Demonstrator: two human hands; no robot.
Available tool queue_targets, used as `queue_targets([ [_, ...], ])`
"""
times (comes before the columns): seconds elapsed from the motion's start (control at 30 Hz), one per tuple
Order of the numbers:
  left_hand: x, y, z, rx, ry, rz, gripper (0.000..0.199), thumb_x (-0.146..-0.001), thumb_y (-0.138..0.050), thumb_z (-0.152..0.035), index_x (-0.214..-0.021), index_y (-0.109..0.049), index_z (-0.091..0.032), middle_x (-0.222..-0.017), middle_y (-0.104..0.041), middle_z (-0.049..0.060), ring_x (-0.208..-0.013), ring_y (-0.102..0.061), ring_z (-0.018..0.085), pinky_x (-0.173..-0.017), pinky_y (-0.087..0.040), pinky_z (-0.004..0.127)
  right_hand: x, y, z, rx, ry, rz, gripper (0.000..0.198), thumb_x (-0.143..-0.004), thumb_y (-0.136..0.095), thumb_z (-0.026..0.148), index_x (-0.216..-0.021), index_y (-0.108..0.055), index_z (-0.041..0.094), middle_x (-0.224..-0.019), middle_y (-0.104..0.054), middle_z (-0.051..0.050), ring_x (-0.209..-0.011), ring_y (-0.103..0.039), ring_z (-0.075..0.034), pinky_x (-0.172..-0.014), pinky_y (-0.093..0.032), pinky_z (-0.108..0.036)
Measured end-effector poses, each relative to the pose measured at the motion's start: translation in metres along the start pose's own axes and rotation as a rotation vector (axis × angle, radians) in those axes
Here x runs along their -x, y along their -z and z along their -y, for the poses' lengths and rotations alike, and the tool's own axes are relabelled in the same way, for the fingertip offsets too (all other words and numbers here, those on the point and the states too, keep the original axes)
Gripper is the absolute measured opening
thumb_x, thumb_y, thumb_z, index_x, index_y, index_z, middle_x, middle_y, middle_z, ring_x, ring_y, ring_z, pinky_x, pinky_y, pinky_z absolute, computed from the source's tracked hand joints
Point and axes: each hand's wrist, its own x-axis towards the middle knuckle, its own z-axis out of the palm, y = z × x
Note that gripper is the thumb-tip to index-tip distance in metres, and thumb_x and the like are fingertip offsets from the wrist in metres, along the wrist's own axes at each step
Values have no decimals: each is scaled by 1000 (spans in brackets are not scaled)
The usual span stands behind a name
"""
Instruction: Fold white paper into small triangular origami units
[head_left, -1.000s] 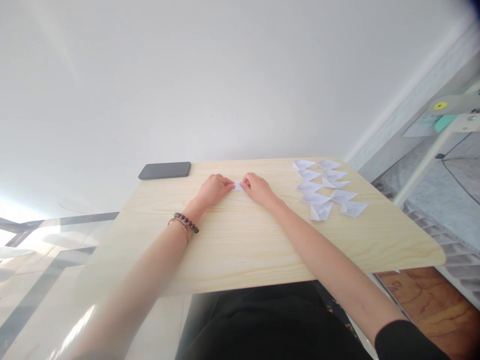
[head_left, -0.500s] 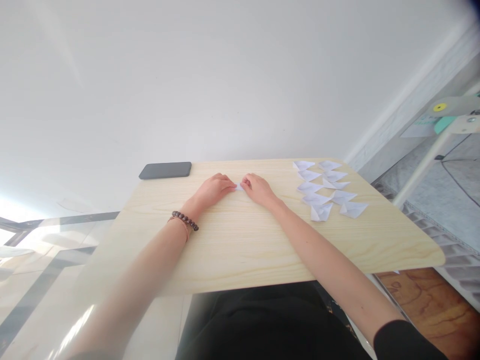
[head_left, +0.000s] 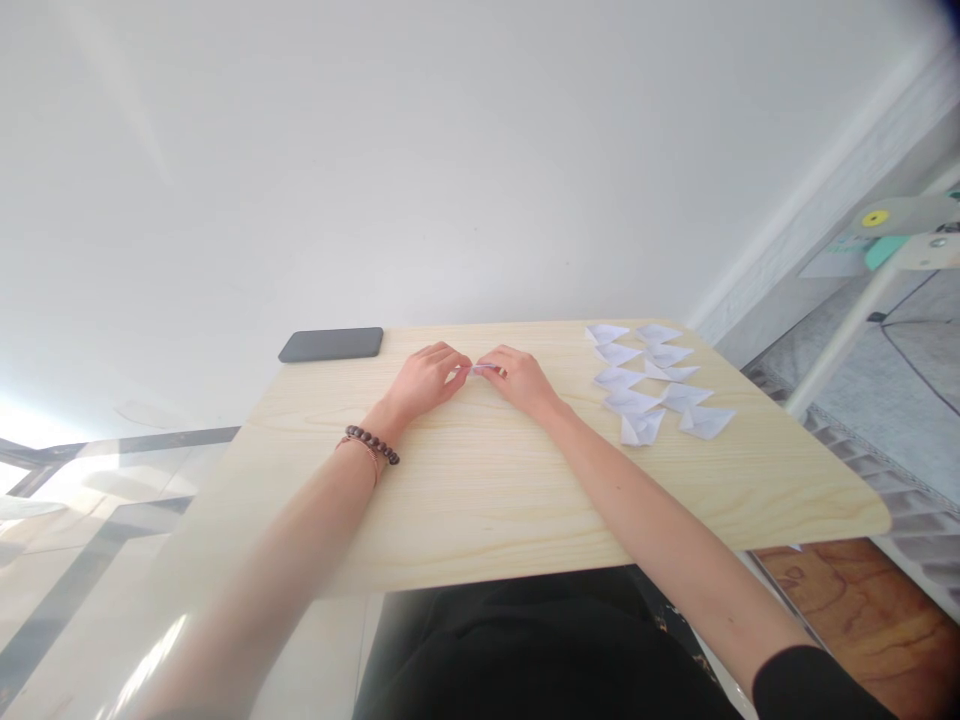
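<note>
Between my two hands, over the far middle of the wooden table (head_left: 465, 500), is a small folded white paper (head_left: 484, 366), mostly covered by fingers. My left hand (head_left: 431, 380) pinches its left end between thumb and fingertips. From the other side my right hand (head_left: 517, 377) pinches the right end. The fold's exact shape cannot be made out. To the right of my hands lie several folded white paper pieces (head_left: 619, 378) in two rough columns, with pointed ends and opened pockets.
A dark phone (head_left: 331, 344) lies at the table's back left corner. The white wall (head_left: 480, 180) rises right behind the far edge. At the right stands a pale metal frame (head_left: 847, 335), past the table's side.
The paper has been raised slightly and turned between my fingers. My right fingers have straightened from a curled pose, and the left thumb now sits lower, apart from the index finger's base.
</note>
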Motion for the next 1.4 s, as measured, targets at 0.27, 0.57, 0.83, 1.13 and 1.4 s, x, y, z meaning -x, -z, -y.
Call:
queue_targets([
  [0.27, 0, -2, -3, 4, 12, -15, 17, -81, -44, -21, -84, -59, -16, -77, -61, 5, -75, -53, 16, -72, -41, 29, 1, 1, 4, 52, 35, 6, 21, -85, -44, 29, -80, -62, 21, -85, -62, -1, -73, -54, -12, -65, -38, -23],
  [0.57, 0, 1, -7, 60, 54, -16, 14, -80, -45, -21, -85, -57, -16, -79, -61, 4, -77, -53, 15, -71, -42, 28, 2, 2, 7, 34, 53, 4, 20, -85, -43, 29, -83, -62, 21, -86, -61, -2, -73, -54, -12, -65, -38, -23],
  [0.83, -1, -1, -8, 72, 141, -49, 12, -78, -47, -23, -81, -57, -18, -78, -61, 3, -75, -54, 15, -71, -42, 27, 0, 3, 2, -24, 47, -20, 22, -86, -41, 30, -83, -61, 19, -85, -60, -3, -71, -53, -12, -66, -39, -24],
  [1.13, -1, 0, -6, 32, 93, -63, 12, -79, -47, -23, -78, -58, -17, -74, -61, 3, -72, -53, 15, -70, -41, 28, 1, 1, 1, -30, 19, -22, 19, -83, -45, 33, -90, -58, 20, -90, -59, -2, -71, -54, -12, -67, -40, -24],
  [1.4, -1, 0, -7, 44, 98, -68, 12, -78, -48, -23, -79, -59, -18, -76, -62, 4, -74, -54, 15, -71, -42, 28, -1, 2, 5, 32, 79, -22, 21, -85, -43, 33, -86, -60, 21, -87, -61, -4, -84, -52, -16, -77, -39, -28],
])
